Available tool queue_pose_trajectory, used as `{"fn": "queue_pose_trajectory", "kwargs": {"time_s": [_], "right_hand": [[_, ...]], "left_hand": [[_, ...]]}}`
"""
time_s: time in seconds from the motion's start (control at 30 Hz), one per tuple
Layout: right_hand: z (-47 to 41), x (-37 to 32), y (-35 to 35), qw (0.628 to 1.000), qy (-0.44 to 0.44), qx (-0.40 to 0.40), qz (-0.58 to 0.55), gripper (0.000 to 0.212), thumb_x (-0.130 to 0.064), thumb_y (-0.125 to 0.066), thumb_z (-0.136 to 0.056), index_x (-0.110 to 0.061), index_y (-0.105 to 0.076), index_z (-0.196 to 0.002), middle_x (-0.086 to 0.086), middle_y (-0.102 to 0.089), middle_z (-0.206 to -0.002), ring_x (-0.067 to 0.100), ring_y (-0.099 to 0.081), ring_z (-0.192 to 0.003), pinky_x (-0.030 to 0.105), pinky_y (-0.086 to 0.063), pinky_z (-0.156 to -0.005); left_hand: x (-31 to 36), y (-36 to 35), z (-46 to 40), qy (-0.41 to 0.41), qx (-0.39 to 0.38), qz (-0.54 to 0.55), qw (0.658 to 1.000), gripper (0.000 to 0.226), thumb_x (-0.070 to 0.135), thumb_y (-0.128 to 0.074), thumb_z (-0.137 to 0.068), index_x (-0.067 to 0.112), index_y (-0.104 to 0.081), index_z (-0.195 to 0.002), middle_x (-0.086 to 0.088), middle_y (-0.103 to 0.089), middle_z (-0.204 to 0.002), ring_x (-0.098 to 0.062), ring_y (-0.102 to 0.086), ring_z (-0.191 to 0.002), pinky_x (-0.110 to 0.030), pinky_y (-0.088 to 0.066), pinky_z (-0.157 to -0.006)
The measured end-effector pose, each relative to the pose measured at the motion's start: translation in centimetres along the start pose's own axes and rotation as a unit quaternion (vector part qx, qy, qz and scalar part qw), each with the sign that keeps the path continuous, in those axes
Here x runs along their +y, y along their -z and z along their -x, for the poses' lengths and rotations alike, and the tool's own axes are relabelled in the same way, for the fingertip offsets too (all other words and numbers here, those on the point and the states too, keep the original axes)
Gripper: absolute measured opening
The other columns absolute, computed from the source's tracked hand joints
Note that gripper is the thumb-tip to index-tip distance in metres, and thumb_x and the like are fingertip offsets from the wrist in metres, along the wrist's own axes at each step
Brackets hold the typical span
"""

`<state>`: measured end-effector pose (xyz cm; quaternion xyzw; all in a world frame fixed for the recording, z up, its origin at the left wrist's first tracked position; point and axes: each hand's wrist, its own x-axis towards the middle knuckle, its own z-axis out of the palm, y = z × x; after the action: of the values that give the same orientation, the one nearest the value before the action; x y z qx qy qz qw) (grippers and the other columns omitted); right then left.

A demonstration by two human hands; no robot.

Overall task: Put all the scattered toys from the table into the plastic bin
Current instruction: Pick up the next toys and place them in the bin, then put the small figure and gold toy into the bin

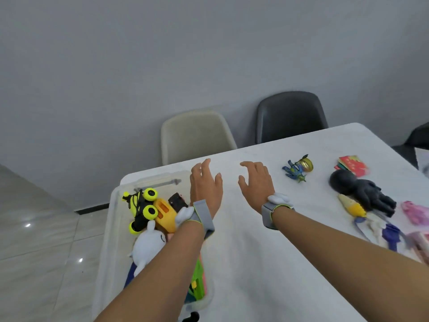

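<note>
We see both hands held over the white table, empty. The left hand has relaxed, spread fingers by the right rim of the plastic bin, which stands at the table's left edge. The right hand has loosely bent fingers. The black octopus toy and blue figure lie near the far right corner.

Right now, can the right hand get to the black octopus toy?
Probably yes. The right hand is open and holds nothing, and only bare table lies between it and the black octopus toy.
</note>
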<state>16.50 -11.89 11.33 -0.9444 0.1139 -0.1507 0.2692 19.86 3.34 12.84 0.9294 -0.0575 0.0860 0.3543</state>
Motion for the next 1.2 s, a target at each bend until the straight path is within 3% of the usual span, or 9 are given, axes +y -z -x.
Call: {"fn": "queue_pose_trajectory", "kwargs": {"time_s": [0.27,0.4,0.57,0.77,0.97,1.2], "right_hand": [[-0.5,12.6,3.6,0.997,-0.081,0.012,-0.007,0.043,-0.017,-0.054,-0.09,-0.02,-0.052,-0.133,0.007,-0.05,-0.126,0.026,-0.047,-0.117,0.039,-0.045,-0.091],[-1.7,19.5,4.3,0.99,-0.137,-0.012,0.028,0.042,-0.018,-0.052,-0.089,-0.019,-0.049,-0.132,0.008,-0.049,-0.12,0.027,-0.048,-0.107,0.038,-0.046,-0.082],[-4.5,29.1,3.6,0.98,-0.178,-0.068,0.049,0.046,-0.021,-0.052,-0.091,-0.023,-0.043,-0.136,0.01,-0.045,-0.124,0.03,-0.048,-0.111,0.041,-0.049,-0.083],[-11.3,35.8,3.4,0.972,-0.18,-0.127,0.081,0.063,-0.022,-0.06,-0.087,-0.027,-0.03,-0.142,0.013,-0.033,-0.14,0.035,-0.044,-0.12,0.041,-0.047,-0.083],[-16.9,38.6,0.5,0.967,-0.166,-0.172,0.083,0.065,-0.035,-0.058,-0.092,-0.032,-0.025,-0.147,0.012,-0.027,-0.146,0.035,-0.041,-0.126,0.047,-0.047,-0.093],[-19.4,40.4,-2.1,0.947,-0.169,-0.254,0.101,0.072,-0.029,-0.063,-0.086,-0.034,-0.026,-0.148,0.013,-0.027,-0.143,0.038,-0.041,-0.124,0.045,-0.044,-0.099]], "left_hand": [[6.4,-9.0,0.4,-0.027,-0.078,0.015,0.997,0.057,0.041,-0.057,-0.095,0.027,-0.035,-0.145,-0.002,-0.035,-0.147,-0.022,-0.041,-0.131,-0.035,-0.042,-0.096],[9.1,-14.3,0.3,-0.029,-0.12,0.008,0.992,0.061,0.048,-0.058,-0.091,0.031,-0.032,-0.144,0.0,-0.035,-0.147,-0.021,-0.045,-0.129,-0.035,-0.046,-0.092],[11.8,-22.4,-0.9,0.026,-0.182,0.016,0.983,0.065,0.057,-0.059,-0.086,0.04,-0.027,-0.14,0.005,-0.033,-0.145,-0.019,-0.052,-0.122,-0.031,-0.044,-0.083],[13.0,-29.6,-3.3,0.076,-0.226,0.032,0.971,0.073,0.053,-0.066,-0.084,0.035,-0.027,-0.144,-0.002,-0.035,-0.141,-0.024,-0.063,-0.104,-0.033,-0.051,-0.088],[14.0,-37.2,-6.2,0.154,-0.238,0.054,0.958,0.073,0.044,-0.065,-0.089,0.026,-0.027,-0.149,-0.012,-0.037,-0.138,-0.019,-0.047,-0.083,-0.029,-0.038,-0.079],[14.6,-43.5,-7.2,0.236,-0.252,0.029,0.938,0.075,0.047,-0.061,-0.09,0.032,-0.021,-0.152,-0.016,-0.033,-0.134,-0.035,-0.055,-0.094,-0.032,-0.036,-0.082]]}}
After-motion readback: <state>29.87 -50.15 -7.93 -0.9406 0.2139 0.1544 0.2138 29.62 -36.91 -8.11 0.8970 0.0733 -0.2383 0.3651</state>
